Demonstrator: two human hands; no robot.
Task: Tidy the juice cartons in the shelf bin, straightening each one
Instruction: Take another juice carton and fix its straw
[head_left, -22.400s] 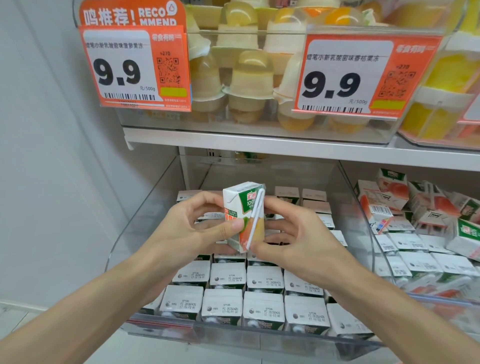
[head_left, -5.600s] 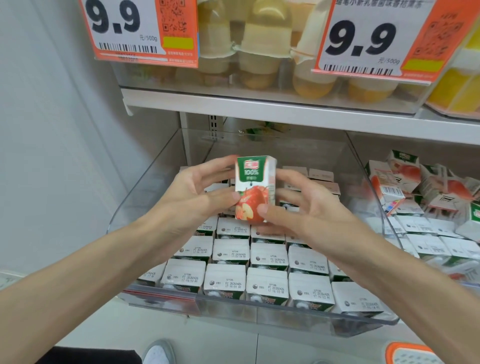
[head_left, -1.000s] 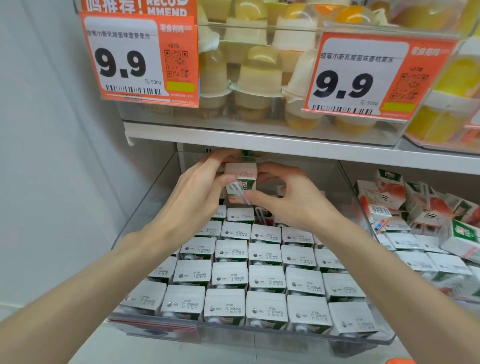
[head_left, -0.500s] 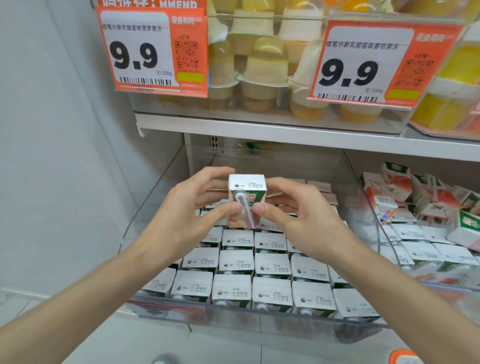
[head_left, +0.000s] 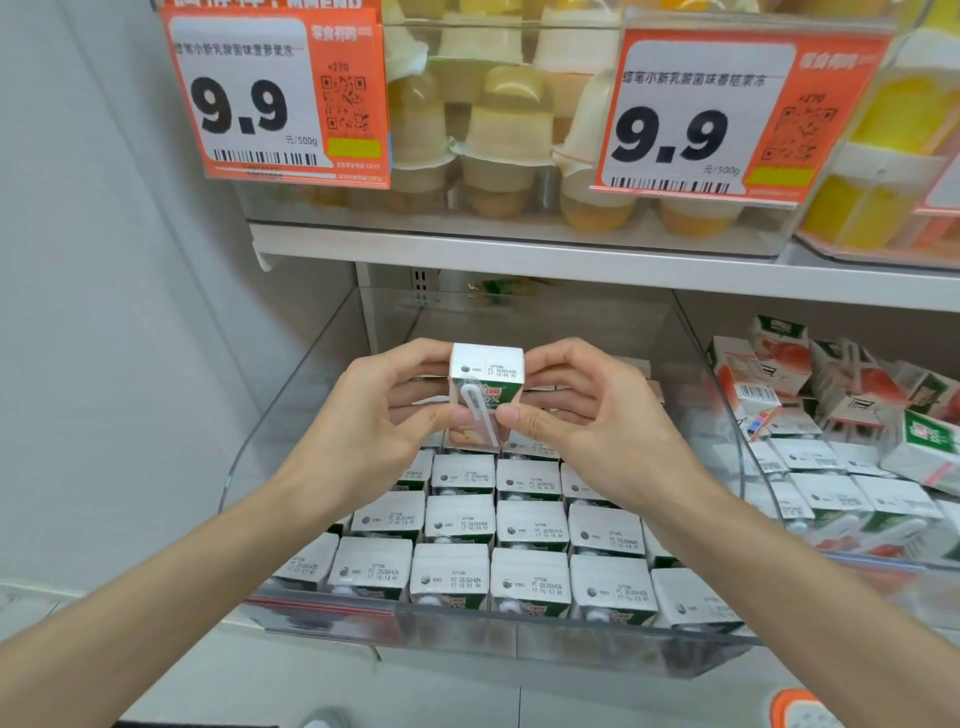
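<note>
One carton (head_left: 485, 371) is up in the air, held between both hands above the middle of the bin (head_left: 571, 642), clear of the rows below. It sits upright, tipped a touch toward the camera, so its white top with the printed date shows. Its green front faces us with a wrapped straw (head_left: 475, 413) stuck down it.

The left hand (head_left: 363, 431) has it from the left: thumb tip pressed on the lower front just beside the straw, fingers curled round the back. The right hand (head_left: 597, 431) mirrors that from the right, thumb on the front, fingers bent behind the top edge. Both hands pinch the carton, and the two thumb tips nearly meet across the straw.

Under the hands, the packed cartons (head_left: 530, 525) stand in neat rows, white tops up, filling the front and middle of the clear bin. The back of the bin is hidden by the hands, so I cannot tell how it is filled.

To the right, a neighbouring bin (head_left: 753, 415) holds jumbled cartons (head_left: 852, 395), some on their sides. Above, on the shelf (head_left: 571, 260), jelly cups (head_left: 504, 130) sit behind two orange price tags (head_left: 270, 93) reading 9.9.
</note>
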